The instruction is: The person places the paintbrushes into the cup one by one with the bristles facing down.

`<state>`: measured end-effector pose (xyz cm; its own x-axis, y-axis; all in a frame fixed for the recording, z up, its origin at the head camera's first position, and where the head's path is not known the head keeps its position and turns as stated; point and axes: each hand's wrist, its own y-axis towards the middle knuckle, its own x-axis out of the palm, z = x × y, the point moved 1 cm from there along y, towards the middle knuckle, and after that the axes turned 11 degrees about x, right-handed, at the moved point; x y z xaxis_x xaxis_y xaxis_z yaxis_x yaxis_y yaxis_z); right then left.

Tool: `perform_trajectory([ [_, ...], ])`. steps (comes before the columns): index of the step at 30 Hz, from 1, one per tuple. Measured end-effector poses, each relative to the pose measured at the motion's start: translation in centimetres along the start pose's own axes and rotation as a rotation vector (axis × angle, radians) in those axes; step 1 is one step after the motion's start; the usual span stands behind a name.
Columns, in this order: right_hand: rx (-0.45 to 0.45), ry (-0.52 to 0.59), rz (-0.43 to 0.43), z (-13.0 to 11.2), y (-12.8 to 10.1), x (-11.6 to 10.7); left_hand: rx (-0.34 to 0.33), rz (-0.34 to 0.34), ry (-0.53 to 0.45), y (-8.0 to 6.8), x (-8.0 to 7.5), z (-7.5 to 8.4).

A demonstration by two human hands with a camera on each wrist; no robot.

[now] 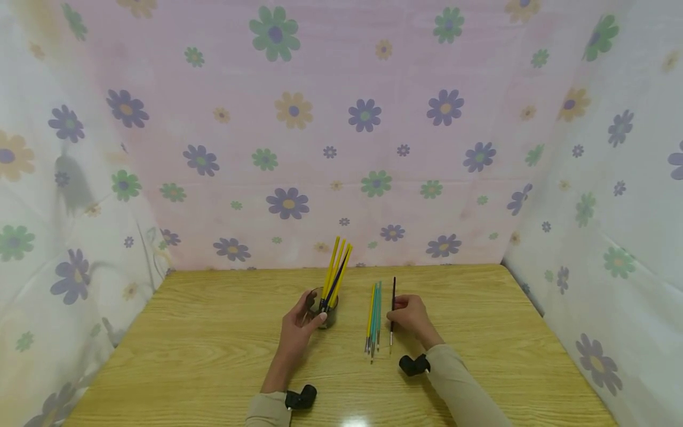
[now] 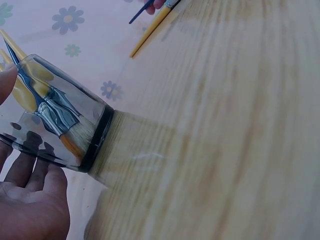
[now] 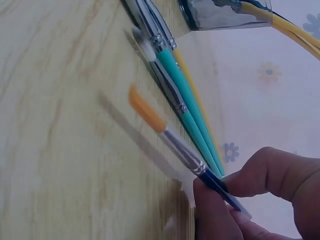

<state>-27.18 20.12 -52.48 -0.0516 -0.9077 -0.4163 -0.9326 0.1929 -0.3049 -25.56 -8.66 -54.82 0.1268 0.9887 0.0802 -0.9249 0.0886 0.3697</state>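
a wooden table (image 1: 213,350) with pale yellow grain stands inside a cloth enclosure — a pink flowered sheet (image 1: 331,136) hangs behind it, and white flowered sheets close the left (image 1: 58,237) and right (image 1: 613,196) sides. soft, even light — a small glare on the table's near edge.

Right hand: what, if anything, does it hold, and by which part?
The right hand pinches a dark-handled paintbrush by its handle, just behind the metal ferrule.
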Motion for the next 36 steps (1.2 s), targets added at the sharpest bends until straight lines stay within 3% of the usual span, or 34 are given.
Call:
perform_trajectory([
  [7,0.047,0.12,-0.071,-0.2,0.1,-0.3,0.011,-0.003,0.004,0.0,0.0,-0.1],
  [17,0.0,0.405,-0.201,-0.8,-0.3,-0.3,0.02,0.0,-0.005,0.0,0.0,-0.2],
  [22,-0.045,0.518,-0.213,-0.8,-0.4,0.2,0.007,-0.001,-0.008,0.0,0.1,-0.3],
  [36,-0.136,0.654,-0.193,-1.6,-1.0,1.6,0.009,0.0,-0.014,0.0,0.0,-0.6],
])
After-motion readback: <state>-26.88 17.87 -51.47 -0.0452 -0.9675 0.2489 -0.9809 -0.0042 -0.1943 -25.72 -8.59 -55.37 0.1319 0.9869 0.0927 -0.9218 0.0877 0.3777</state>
